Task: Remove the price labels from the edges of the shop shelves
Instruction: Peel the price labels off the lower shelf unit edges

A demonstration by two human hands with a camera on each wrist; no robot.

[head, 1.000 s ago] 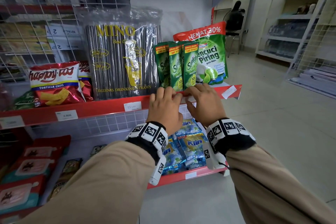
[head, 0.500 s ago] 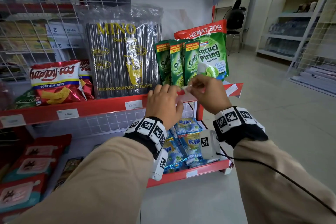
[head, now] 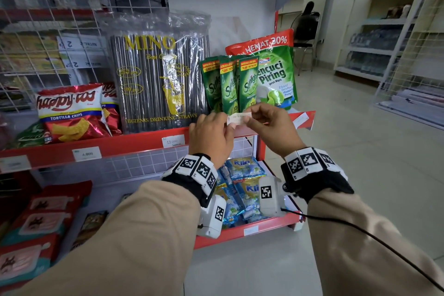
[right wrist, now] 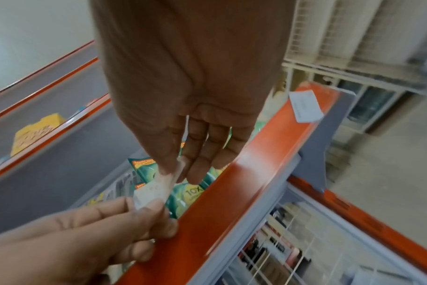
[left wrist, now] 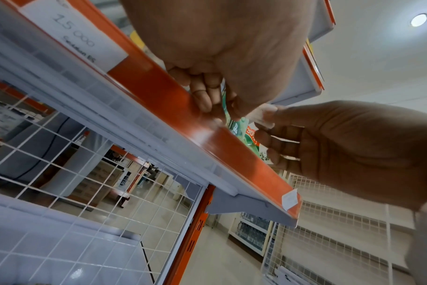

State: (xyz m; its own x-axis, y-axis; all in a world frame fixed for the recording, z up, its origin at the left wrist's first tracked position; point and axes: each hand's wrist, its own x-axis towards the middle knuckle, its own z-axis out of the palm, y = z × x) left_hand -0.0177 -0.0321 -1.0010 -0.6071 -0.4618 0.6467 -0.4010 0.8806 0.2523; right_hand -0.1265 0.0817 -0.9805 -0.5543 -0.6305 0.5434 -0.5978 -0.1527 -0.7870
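A small white price label (head: 239, 118) is off the red shelf edge (head: 134, 144) and held just above it, in front of the green Sunlight sachets (head: 247, 84). My left hand (head: 223, 125) pinches its left end and my right hand (head: 252, 118) pinches its right end. In the right wrist view the label (right wrist: 151, 194) stretches between my right hand (right wrist: 181, 169) and the left fingers (right wrist: 156, 208). On the edge remain a "15.000" label (head: 173, 141), a "4.000" label (head: 87, 153) and one at the right end (head: 300, 119).
A pack of drinking straws (head: 156, 74), tortilla chips (head: 69, 113) and a big green refill pouch (head: 274, 72) stand on the shelf. Blue Klin sachets (head: 242, 182) lie on the lower shelf, whose edge carries a label (head: 251, 230). Tiled aisle floor (head: 360, 151) lies to the right.
Both hands were pressed on the shelf edge over the label. The right hand peeled it off and lifted it, and now both hands hold it above the edge.
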